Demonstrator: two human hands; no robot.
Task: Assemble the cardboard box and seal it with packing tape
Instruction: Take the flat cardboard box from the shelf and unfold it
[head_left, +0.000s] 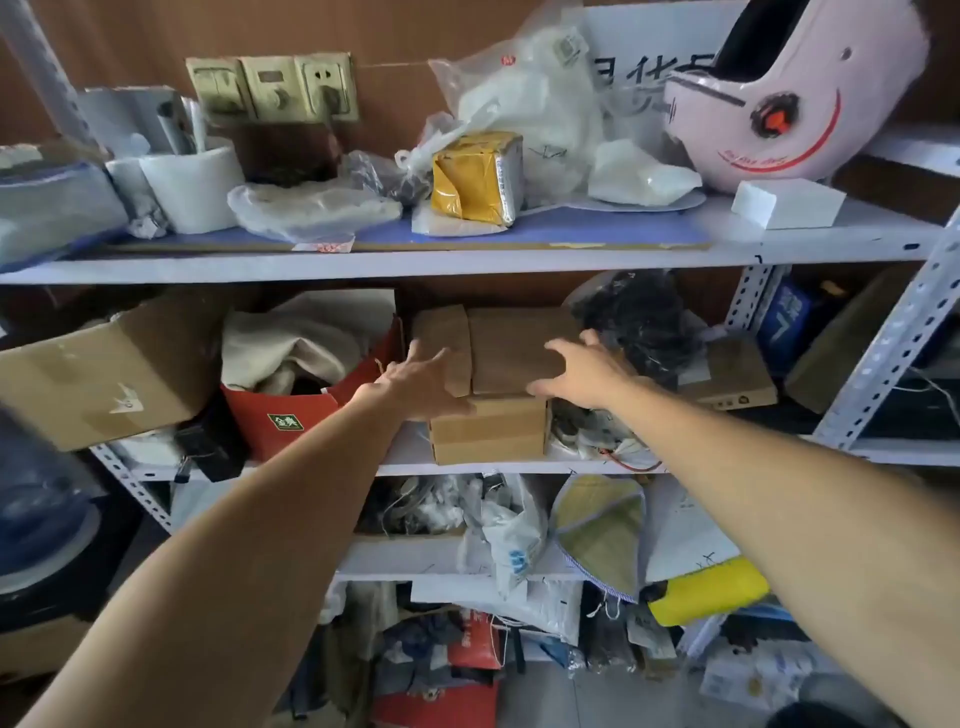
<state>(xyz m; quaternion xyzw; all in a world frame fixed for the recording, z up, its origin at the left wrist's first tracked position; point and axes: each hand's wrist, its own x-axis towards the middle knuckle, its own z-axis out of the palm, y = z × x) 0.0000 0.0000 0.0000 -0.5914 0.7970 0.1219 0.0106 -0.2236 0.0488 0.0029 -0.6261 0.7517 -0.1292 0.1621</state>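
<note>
Red bag (291, 410) and black tangle (636, 317) crowd the flat cardboard (511, 351) sideways.

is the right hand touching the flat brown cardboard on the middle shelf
Touching. The head view shows the right hand with fingers spread over the right edge of the flat brown cardboard, with no gap visible.

A white metal shelving unit (467, 260) is filling the view, its perforated upright (893, 332) slanting down the right side. A brown wall (395, 88) is showing behind the top shelf, carrying a yellowed panel of switches and sockets (272, 88). Pale grey floor (597, 701) is showing at the bottom. Soft, even light is falling across the shelves.
</note>
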